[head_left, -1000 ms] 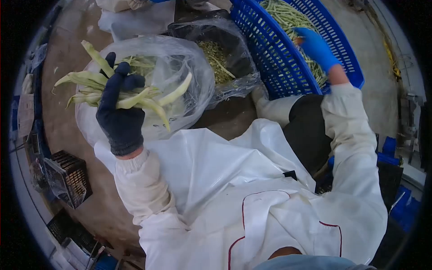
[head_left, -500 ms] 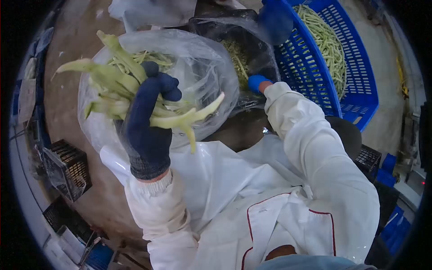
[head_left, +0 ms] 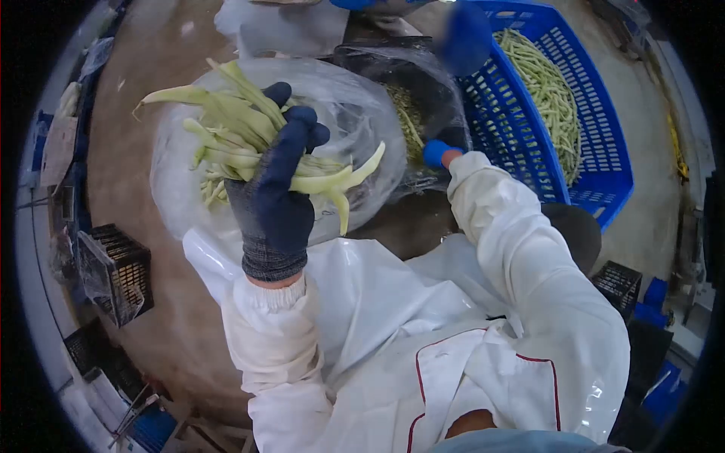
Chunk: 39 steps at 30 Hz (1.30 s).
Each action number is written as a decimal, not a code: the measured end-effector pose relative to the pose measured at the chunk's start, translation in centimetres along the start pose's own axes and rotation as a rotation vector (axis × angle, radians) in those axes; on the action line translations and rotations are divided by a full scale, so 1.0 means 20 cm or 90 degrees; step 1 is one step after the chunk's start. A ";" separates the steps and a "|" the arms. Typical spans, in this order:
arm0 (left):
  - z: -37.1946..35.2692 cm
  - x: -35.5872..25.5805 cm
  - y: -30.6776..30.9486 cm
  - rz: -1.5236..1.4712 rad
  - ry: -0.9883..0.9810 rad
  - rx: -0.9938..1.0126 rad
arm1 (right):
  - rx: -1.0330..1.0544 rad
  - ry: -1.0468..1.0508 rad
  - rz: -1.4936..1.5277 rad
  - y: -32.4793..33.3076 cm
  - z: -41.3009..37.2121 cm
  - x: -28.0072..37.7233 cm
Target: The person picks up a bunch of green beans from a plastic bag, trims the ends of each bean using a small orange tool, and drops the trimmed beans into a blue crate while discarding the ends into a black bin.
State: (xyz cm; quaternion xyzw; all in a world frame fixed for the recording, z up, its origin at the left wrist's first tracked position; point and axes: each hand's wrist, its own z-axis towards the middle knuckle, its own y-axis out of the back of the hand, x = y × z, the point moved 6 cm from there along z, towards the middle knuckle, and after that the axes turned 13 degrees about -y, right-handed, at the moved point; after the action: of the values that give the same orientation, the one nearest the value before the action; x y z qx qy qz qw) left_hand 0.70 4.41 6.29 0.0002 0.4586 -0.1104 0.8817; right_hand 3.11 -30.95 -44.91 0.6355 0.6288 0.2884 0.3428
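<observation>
My left hand (head_left: pixel 276 181), in a dark blue and grey glove, is wrapped round a bunch of pale green bean pods (head_left: pixel 234 121) that stick out on both sides. It is raised over a clear plastic bag (head_left: pixel 362 106), where more pods lie. My right hand (head_left: pixel 438 153), in a blue glove, is at the edge of a black plastic-lined container (head_left: pixel 453 113) holding small green bits and a long pod (head_left: pixel 406 121). Its fingers are mostly hidden, so its grip cannot be made out.
A blue slotted crate (head_left: pixel 521 143) with many green beans (head_left: pixel 540 90) stands at the upper right. A blurred blue shape (head_left: pixel 464 38) hangs beside it. Black crates (head_left: pixel 121 272) are on the floor at the left. A blue glove (head_left: pixel 351 3) shows at the top edge.
In the view, my left hand and its bunch have shifted right and slightly down, and the bunch has turned a little. My right hand has barely moved. A blue glove has appeared at the top.
</observation>
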 end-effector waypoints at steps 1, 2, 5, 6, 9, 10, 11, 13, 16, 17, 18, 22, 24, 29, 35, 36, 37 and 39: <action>0.02 -0.01 -0.01 -0.041 0.066 -0.057 | 0.037 -0.052 0.033 0.00 -0.07 0.04; 0.03 0.00 0.00 -0.057 0.102 -0.084 | 0.076 -0.107 0.065 0.01 -0.15 0.07; 0.06 0.04 0.03 -0.064 0.145 -0.115 | 0.097 -0.083 0.101 0.21 -0.30 0.13; 0.07 0.06 0.04 -0.063 0.151 -0.119 | 0.049 -0.076 0.101 0.30 -0.31 0.14; 0.07 0.09 0.04 -0.117 0.187 -0.155 | -0.084 0.019 0.105 0.62 -0.33 0.09; 0.07 0.10 0.03 -0.153 0.210 -0.171 | -0.112 0.104 0.111 0.76 -0.36 0.07; 0.07 0.10 0.01 -0.189 0.234 -0.187 | -0.120 0.115 -0.022 0.87 -0.39 0.02; 0.05 0.11 -0.03 -0.223 0.249 -0.175 | -0.170 0.172 -0.189 1.13 -0.56 -0.04; 0.01 0.19 -0.11 -0.283 0.261 -0.136 | -0.222 0.193 0.036 1.64 -0.98 -0.09; -0.01 0.24 -0.13 -0.284 0.266 -0.107 | -0.179 0.110 0.340 1.75 -1.17 -0.12; -0.03 0.27 -0.17 -0.283 0.270 -0.077 | -0.130 0.027 0.644 1.77 -1.31 -0.15; -0.13 0.43 -0.32 -0.312 0.370 -0.058 | -0.255 0.133 0.949 1.82 -1.63 -0.12; -0.16 0.53 -0.38 -0.352 0.414 -0.062 | -0.283 0.198 1.037 1.78 -1.77 -0.02; -0.10 0.50 -0.43 -0.356 0.267 0.032 | -0.201 0.314 0.956 1.62 -1.82 0.31; -0.08 0.42 -0.52 -0.369 0.335 0.040 | -0.219 0.225 0.585 1.61 -1.87 0.33; -0.08 0.42 -0.53 -0.337 0.320 0.048 | -0.221 0.190 0.501 1.62 -1.86 0.30; -0.08 0.42 -0.52 -0.272 0.300 0.048 | -0.322 0.186 0.515 1.67 -1.86 0.25; -0.07 0.41 -0.51 -0.144 0.269 0.120 | -0.523 0.171 0.534 1.75 -1.87 0.13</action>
State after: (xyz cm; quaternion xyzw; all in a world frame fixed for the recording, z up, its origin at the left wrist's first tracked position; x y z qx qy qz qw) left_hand 2.07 -7.04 -0.12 0.0538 0.6178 -0.2482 0.7442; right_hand -5.53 -24.73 5.20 0.6027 0.1994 0.6962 0.3350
